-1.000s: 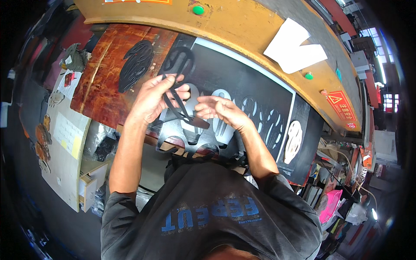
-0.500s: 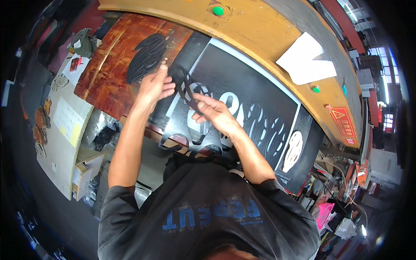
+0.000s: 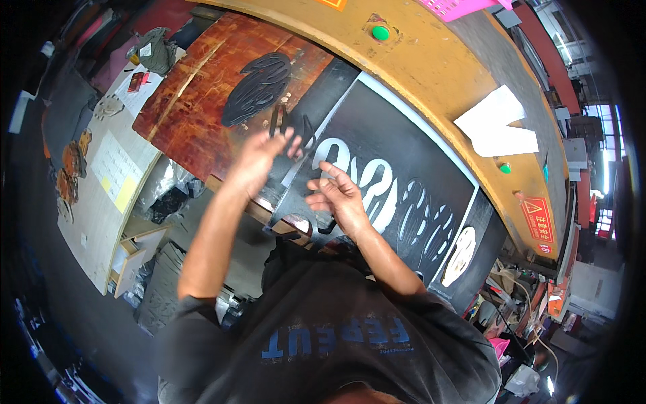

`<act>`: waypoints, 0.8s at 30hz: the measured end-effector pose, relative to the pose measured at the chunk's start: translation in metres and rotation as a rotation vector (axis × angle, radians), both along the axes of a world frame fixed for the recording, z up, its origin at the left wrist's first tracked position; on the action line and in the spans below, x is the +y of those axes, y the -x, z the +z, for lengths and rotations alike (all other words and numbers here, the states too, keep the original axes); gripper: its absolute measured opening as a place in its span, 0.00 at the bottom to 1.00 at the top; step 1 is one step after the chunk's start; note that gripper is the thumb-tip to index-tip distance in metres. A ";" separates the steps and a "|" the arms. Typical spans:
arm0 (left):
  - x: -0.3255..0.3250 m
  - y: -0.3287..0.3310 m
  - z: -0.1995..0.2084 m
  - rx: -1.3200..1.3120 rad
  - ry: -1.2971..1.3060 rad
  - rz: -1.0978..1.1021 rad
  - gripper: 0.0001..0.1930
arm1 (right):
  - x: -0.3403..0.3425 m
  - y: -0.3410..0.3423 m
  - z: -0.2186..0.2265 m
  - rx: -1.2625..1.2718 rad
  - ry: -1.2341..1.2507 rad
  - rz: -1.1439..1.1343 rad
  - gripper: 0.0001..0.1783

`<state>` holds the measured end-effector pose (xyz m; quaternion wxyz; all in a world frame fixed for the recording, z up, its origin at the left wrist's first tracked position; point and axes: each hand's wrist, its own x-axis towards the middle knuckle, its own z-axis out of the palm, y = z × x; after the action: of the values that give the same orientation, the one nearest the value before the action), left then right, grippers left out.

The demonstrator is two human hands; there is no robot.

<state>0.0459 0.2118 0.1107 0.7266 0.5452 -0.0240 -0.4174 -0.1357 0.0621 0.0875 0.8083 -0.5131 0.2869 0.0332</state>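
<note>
My left hand [image 3: 258,163] is raised over the left edge of a black sheet [image 3: 404,161] and pinches a thin black cut-out piece [image 3: 278,125] between its fingertips. A pile of black cut-out pieces [image 3: 259,86] lies just beyond it on a worn red-brown board [image 3: 195,114]. Over the near part of the black sheet hovers my right hand [image 3: 338,195], fingers spread and slightly curled, with nothing in it. The sheet shows several punched-out shapes with white showing through the holes [image 3: 377,192].
A yellow machine beam [image 3: 431,74] curves along the far side, with green buttons [image 3: 381,31] and white paper [image 3: 498,124] on it. At the left stands a pale bench [image 3: 101,182] with an open drawer, and dark material lies on the floor below.
My left hand has carried the black cut-out piece left, toward the pile. My right hand has let go of it and drawn back over the sheet.
</note>
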 end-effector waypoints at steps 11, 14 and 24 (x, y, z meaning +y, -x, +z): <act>-0.012 -0.181 0.047 -0.096 0.057 -0.133 0.14 | -0.013 0.062 -0.043 0.163 0.069 -0.069 0.14; 0.005 -0.190 -0.009 -0.028 -0.171 -0.134 0.19 | -0.017 0.082 -0.046 0.171 0.056 -0.120 0.14; 0.039 -0.071 -0.086 -1.080 -0.788 0.012 0.26 | -0.097 0.205 -0.029 0.097 0.328 -0.442 0.14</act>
<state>0.1167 0.2511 0.0246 0.3613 0.9025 -0.2270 -0.0592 -0.3411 -0.0345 0.0590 0.6873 -0.5599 0.4318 -0.1661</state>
